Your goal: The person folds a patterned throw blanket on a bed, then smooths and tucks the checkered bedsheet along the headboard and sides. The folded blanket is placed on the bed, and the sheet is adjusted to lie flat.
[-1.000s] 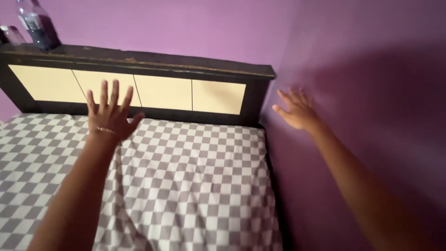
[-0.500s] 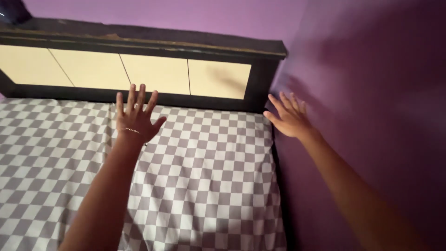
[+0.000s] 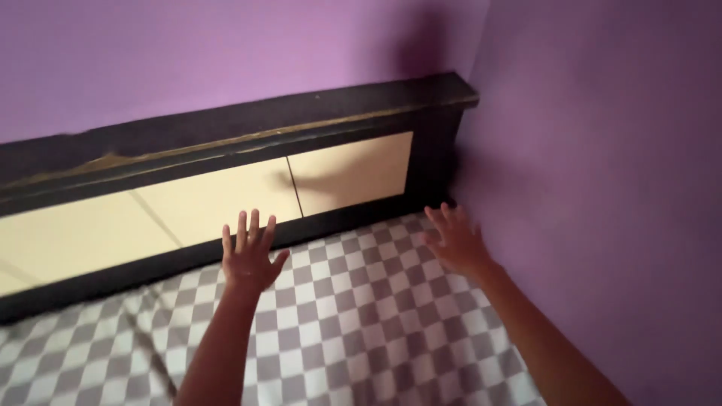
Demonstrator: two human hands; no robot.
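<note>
Checkered grey-and-white sheet (image 3: 361,331) covers the bed, pulled fairly flat up to the dark wooden headboard (image 3: 248,128) with its cream inset panels (image 3: 350,173). Purple walls behind the headboard and along the right side (image 3: 602,188); the bed sits tight in that corner.

Left hand (image 3: 250,259): grip fully open, fingers spread, palm down, holding nothing. It hovers over or just on the sheet, near the strip where the sheet meets the headboard base. Contact can't be confirmed from this angle.

Right hand (image 3: 455,244): grip also open, fingers loosely splayed, empty. It sits above the sheet's far right corner, just beside the side wall and close to the headboard post.

Key relation: the sheet lies directly below and ahead of both hands. Its head edge runs left-right along the headboard, tilted in the view, higher on the right. The right hand is nearer the corner where sheet, headboard and wall meet; the left hand is nearer the middle of the head edge. Both forearms reach forward roughly parallel, well apart.

A hand shadow falls on the cream panel between them. A faint crease runs in the sheet at lower left (image 3: 147,346).
</note>
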